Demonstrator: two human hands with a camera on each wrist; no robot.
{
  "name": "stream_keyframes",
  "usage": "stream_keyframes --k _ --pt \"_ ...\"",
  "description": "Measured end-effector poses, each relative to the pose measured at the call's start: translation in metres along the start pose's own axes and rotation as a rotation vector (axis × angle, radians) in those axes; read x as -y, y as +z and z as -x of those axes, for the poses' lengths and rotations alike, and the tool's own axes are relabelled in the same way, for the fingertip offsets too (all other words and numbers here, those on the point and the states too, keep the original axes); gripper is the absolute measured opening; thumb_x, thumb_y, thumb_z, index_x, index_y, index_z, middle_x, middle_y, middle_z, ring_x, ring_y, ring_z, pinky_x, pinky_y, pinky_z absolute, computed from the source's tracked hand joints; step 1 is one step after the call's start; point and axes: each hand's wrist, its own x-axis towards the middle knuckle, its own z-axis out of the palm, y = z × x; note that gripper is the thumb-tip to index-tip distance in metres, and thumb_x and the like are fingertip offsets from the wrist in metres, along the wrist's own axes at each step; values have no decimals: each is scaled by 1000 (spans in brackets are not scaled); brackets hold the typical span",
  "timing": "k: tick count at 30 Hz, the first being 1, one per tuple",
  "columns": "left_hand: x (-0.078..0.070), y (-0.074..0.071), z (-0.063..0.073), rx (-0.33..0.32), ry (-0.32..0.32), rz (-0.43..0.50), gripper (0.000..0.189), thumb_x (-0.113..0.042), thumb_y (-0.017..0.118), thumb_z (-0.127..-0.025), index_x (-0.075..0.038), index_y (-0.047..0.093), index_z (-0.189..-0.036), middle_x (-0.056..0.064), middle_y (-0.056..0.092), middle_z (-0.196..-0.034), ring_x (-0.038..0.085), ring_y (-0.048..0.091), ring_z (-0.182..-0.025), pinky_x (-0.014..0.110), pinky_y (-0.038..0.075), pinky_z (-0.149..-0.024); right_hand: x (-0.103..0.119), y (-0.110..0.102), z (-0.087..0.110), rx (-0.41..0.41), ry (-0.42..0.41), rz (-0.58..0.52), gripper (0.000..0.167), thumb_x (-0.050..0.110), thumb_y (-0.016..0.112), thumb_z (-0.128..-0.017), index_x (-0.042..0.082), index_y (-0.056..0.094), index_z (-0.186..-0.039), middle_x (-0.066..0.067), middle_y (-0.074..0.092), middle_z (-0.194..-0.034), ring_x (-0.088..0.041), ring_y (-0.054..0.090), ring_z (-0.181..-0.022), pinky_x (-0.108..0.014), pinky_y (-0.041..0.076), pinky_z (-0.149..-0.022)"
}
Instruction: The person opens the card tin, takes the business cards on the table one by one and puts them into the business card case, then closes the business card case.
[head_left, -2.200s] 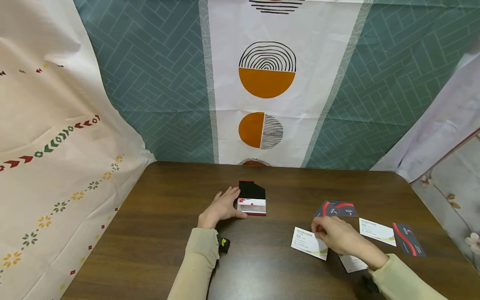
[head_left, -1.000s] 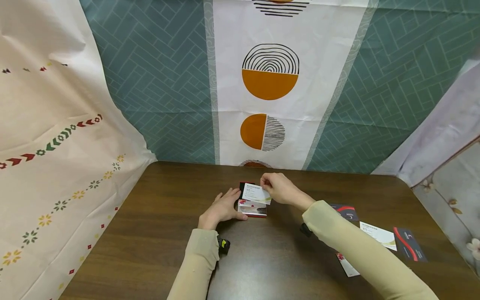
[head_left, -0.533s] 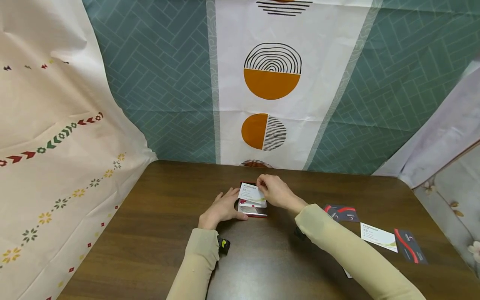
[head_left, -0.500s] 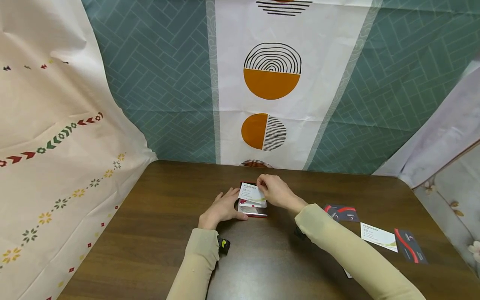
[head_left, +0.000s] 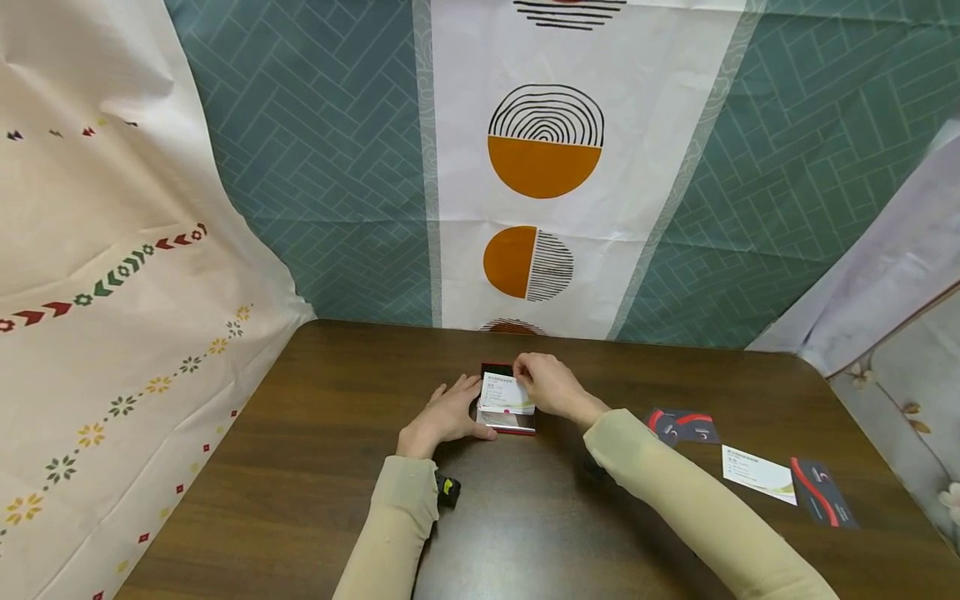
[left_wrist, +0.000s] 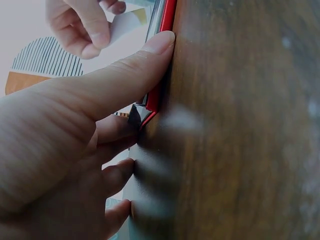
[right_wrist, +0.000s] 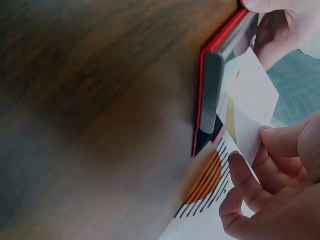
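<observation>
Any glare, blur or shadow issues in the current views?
Head: mostly sharp, pale glare on the near tabletop; left wrist: tabletop hazy, soft dark bands beside the left hand; right wrist: tabletop out of focus, card case edges crisper.

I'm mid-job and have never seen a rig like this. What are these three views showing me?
There is no machine: a person is working with two bare hands. The wide view comes from a head camera looking down; each close view comes from a camera on one wrist. On the table lies an open red-edged case. The left hand holds it; the right hand pinches a white card at the case. Off to the right lie dark cards and another white card.
</observation>
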Motion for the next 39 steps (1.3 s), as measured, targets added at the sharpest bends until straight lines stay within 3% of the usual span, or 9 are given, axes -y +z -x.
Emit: stream_keyframes --k 15,39 --pt "-1 0 3 6 -9 4 94 -43 84 -75 -6 39 -150 12 31 -156 31 17 -147 53 10 -116 -2 16 4 34 -41 9 15 4 64 -91 13 62 -79 4 54 -73 -15 50 -69 -33 45 -63" --pt "-3 0 2 6 -3 -36 96 -45 82 -77 -2 36 -150 11 31 -157 29 17 -147 52 11 -116 1 19 11 60 -46 23 17 2 64 -88 14 63 -77 5 53 -71 -15 51 -70 -33 46 -64"
